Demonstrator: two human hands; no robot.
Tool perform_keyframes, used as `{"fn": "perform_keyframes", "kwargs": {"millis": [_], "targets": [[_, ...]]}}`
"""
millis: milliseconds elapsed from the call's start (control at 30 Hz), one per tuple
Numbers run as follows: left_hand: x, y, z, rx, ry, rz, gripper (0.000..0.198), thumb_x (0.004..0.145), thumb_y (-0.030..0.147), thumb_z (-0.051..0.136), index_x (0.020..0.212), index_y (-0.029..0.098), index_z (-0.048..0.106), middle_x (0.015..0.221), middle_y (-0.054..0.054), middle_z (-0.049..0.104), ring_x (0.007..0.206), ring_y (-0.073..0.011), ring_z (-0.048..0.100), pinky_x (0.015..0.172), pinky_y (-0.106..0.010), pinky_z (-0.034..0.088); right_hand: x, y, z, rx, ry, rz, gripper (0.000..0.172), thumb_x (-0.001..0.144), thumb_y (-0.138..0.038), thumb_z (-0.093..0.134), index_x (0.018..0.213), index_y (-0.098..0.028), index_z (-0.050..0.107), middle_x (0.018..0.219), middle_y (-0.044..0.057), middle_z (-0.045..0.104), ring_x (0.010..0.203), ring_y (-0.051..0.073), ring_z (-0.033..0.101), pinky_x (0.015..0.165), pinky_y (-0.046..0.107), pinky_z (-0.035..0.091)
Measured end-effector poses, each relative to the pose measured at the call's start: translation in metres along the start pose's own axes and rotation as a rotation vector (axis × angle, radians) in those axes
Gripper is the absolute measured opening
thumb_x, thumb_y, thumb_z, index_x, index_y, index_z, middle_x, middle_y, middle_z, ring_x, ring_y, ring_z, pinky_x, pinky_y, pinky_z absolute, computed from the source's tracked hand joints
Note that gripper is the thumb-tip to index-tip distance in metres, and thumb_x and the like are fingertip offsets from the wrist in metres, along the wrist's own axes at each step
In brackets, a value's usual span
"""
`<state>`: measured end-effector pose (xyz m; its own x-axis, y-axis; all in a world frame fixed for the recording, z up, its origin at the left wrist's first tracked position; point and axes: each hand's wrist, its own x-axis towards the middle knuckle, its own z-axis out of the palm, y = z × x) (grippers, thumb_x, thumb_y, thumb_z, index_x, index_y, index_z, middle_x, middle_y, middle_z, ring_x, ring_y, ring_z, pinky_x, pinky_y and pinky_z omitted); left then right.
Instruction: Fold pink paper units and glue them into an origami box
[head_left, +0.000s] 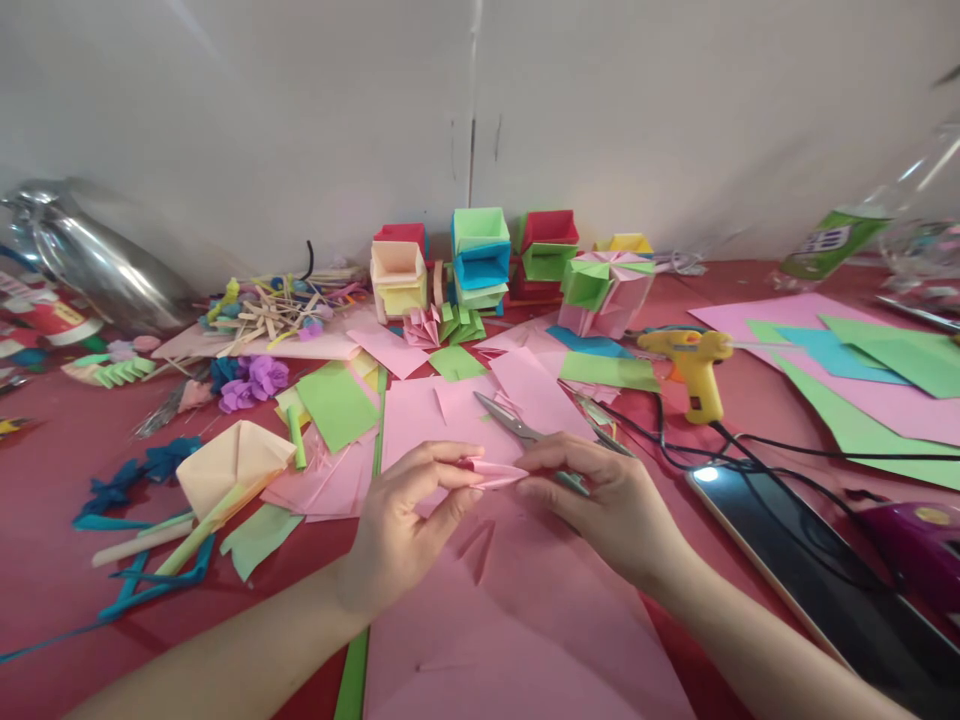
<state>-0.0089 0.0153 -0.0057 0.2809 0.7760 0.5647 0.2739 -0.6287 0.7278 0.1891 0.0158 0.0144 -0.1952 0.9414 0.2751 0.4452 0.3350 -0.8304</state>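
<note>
Both hands meet at the middle of the table over a large pink paper sheet (525, 610). My left hand (405, 515) pinches one end of a small folded pink paper piece (489, 472) between thumb and fingers. My right hand (600, 500) pinches the other end of the same piece. Metal scissors (517, 425) with green handles lie just behind my right hand, the handles partly hidden by it.
A yellow glue gun (694, 365) with a black cord stands to the right, beside a dark tablet (810, 560). Colourful folded paper boxes (480, 260) stand at the back. Paper flowers (251, 380), sticks (262, 310), loose green and pink sheets (870, 390) and a peach paper cone (232, 465) lie around.
</note>
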Motion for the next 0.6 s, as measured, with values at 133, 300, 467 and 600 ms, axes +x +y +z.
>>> {"fn": "perform_keyframes", "kwargs": {"millis": [133,300,467,600], "targets": [[-0.0009,0.0002,0.002,-0.057,0.013,-0.041,0.01,0.081,0.012,0.057,0.083,0.02,0.063,0.097,-0.004,0.066,0.094,-0.0159,0.062,0.085,-0.032,0.05,-0.0005,0.0004,0.0003,0.019,-0.003,0.004,0.004,0.075,-0.025,0.065,0.076,-0.022,0.068,0.077,0.001,0.067,0.074,0.016,0.062,0.07,0.026,0.048],[-0.0008,-0.0019,0.004,-0.132,0.034,-0.144,0.007,0.081,0.014,0.058,0.077,0.019,0.061,0.093,-0.004,0.066,0.091,-0.0159,0.063,0.082,-0.031,0.051,-0.0019,0.0004,0.0011,0.061,0.003,0.034,0.008,0.076,-0.023,0.064,0.069,-0.022,0.069,0.07,0.0,0.066,0.067,0.014,0.06,0.064,0.025,0.047],[-0.0027,-0.0022,0.0062,-0.179,0.001,-0.242,0.008,0.083,0.017,0.056,0.076,0.019,0.06,0.092,-0.004,0.067,0.095,-0.0171,0.063,0.085,-0.032,0.05,-0.0021,-0.0042,0.0001,0.081,-0.019,0.042,0.011,0.077,-0.021,0.063,0.066,-0.021,0.067,0.066,-0.001,0.064,0.063,0.013,0.058,0.061,0.024,0.045],[-0.0055,-0.0032,0.009,-0.263,0.013,-0.312,0.015,0.08,0.019,0.061,0.092,0.022,0.052,0.095,-0.002,0.069,0.09,-0.0157,0.066,0.079,-0.03,0.054,-0.0024,-0.0073,0.0004,0.043,-0.047,0.046,0.012,0.077,-0.019,0.062,0.066,-0.021,0.066,0.066,-0.002,0.063,0.063,0.013,0.057,0.061,0.025,0.044]]}}
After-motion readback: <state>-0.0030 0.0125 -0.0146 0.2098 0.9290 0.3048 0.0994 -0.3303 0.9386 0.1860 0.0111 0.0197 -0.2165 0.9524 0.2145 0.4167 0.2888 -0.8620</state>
